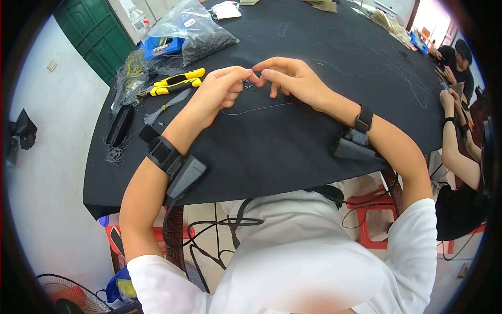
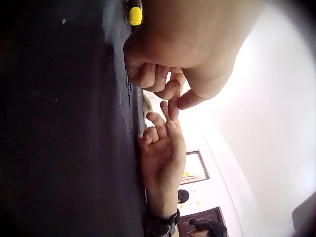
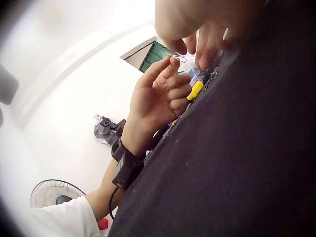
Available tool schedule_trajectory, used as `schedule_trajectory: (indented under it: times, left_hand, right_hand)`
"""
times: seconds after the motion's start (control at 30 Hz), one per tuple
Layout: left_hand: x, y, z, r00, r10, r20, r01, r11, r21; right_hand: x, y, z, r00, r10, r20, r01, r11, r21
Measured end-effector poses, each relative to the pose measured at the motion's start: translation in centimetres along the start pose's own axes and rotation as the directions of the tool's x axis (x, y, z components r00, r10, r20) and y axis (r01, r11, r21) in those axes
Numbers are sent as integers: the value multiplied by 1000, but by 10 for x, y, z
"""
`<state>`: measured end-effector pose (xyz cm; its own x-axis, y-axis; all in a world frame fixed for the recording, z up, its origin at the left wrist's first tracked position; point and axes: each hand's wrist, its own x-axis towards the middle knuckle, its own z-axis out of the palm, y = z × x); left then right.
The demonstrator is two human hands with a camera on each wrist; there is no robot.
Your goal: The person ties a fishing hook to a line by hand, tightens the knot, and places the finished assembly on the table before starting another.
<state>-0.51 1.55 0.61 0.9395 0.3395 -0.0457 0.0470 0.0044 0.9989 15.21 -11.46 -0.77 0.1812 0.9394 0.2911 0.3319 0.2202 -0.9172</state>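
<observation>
Over the black-covered table (image 1: 251, 157), my left hand (image 1: 222, 91) pinches a small curved metal hook (image 3: 183, 59) between thumb and index finger, with its other fingers curled in. My right hand (image 1: 295, 81) faces it, fingers loosely bent and parted, its index fingertip right at the left fingertips in the left wrist view. A thin clear line (image 1: 264, 108) runs beneath the hands across the cloth. Several small dark hooks (image 1: 249, 85) lie on the cloth just behind the left fingers.
Left of my left hand lie yellow-and-black pliers (image 1: 178, 83), a tied bundle of line (image 1: 166, 107) and a black case (image 1: 120, 125). Behind stand a clear bag of small dark pieces (image 1: 206, 44) and a blue box (image 1: 159, 47). Loose line (image 1: 408, 78) spreads at right, near other people.
</observation>
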Motion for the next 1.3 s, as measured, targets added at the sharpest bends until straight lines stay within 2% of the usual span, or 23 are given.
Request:
schedule_trajectory:
  times: [0.23, 0.33, 0.37, 0.43, 0.53, 0.63, 0.73, 0.83, 1.03, 1.13, 1.23, 1.3]
  left_hand:
    - [3, -2, 1, 998, -5, 69, 6, 1000, -15]
    - [1, -1, 3, 1000, 11, 12, -12, 998, 67]
    - [2, -2, 2, 996, 86, -25, -81, 982, 171]
    - [7, -5, -1, 967, 244, -73, -200, 903, 380]
    - [16, -14, -12, 927, 367, -76, -291, 833, 471]
    - [20, -17, -21, 890, 454, 29, -361, 667, 652]
    - [18, -17, -19, 871, 483, 88, -362, 510, 780]
    - [17, -11, -13, 891, 438, 117, -319, 422, 848]
    - [18, -6, -11, 864, 457, 210, -374, 305, 876]
    - [20, -8, -11, 851, 503, 149, -365, 363, 858]
    - [24, -15, -15, 792, 603, 96, -408, 405, 818]
    - [23, -15, -16, 809, 581, 92, -387, 408, 827]
  right_hand:
    - [-1, 0, -1, 999, 4, 37, -4, 1000, -5]
    - [-1, 0, -2, 1000, -5, -13, 5, 1000, -6]
    - [-1, 0, -2, 999, -6, -34, 6, 1000, -2]
    - [-1, -1, -2, 999, 19, -36, -20, 1000, -16]
    - [-1, 3, -2, 1000, -5, 28, 4, 1000, 8]
    - [-1, 3, -2, 999, -22, 49, 20, 999, 43]
    - [-2, 3, -3, 999, -15, 46, 13, 999, 50]
    - [-3, 2, -2, 999, -3, 48, 1, 999, 36]
    - [-3, 1, -2, 998, 25, 61, -27, 999, 31]
    - [-3, 0, -1, 998, 26, 63, -28, 999, 32]
    - [-4, -2, -1, 998, 27, 57, -28, 999, 16]
    - [-4, -3, -1, 998, 34, 57, -34, 999, 12]
